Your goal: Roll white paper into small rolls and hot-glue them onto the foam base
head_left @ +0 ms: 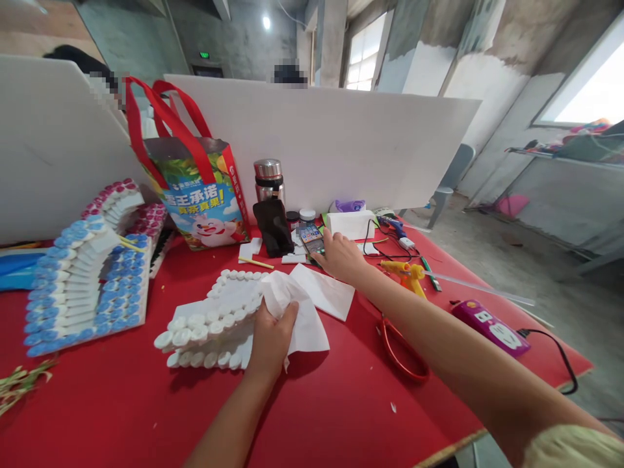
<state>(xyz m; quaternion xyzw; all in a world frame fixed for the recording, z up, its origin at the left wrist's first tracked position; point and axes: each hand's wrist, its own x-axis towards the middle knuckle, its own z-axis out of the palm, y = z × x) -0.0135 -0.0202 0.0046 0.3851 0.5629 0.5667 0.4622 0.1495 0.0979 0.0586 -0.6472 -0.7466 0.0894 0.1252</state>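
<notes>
My left hand (273, 331) is closed round a crumpled white tissue (305, 318), thumb on top. Its fingers are hidden beside a white craft piece (205, 325) edged with rows of small white paper rolls, so I cannot tell if they grip that too. Stretched further forward, my right hand (341, 257) has its fingers apart at the right edge of a lit smartphone (311, 235), holding nothing visible. A flat white sheet (324, 292) lies between the two hands.
On the red table (341, 416) are red-handled scissors (402, 354), a yellow glue gun (412, 276), a purple power strip (490, 327), a dark upright phone (273, 227) and a steel flask (268, 179). A shopping bag (205, 201) and blue-and-white craft pieces (88, 286) stand left.
</notes>
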